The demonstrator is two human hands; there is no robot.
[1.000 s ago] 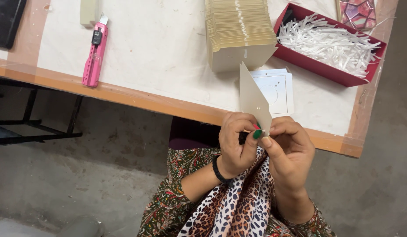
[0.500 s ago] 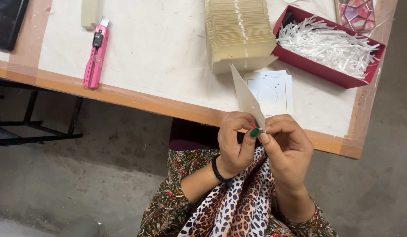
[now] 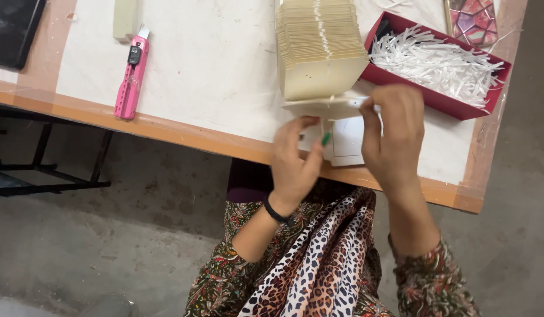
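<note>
Card (image 3: pixel 319 107), cream, thin and flat, seen nearly edge-on, held level just in front of the cream card stack (image 3: pixel 319 50). Right hand (image 3: pixel 394 135) pinches its right end, fingers closed on it. Left hand (image 3: pixel 294 164) sits below the card's left part, fingers loosely curled, a small green bit (image 3: pixel 326 139) at the fingertips; whether it touches the card, cannot tell. Red tray (image 3: pixel 454 104) of white paper shreds (image 3: pixel 436 61) lies right of the grip.

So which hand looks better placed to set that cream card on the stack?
Probably the right hand: it grips the cream card beside the card stack, while the left hand sits lower, near the table edge.
</note>
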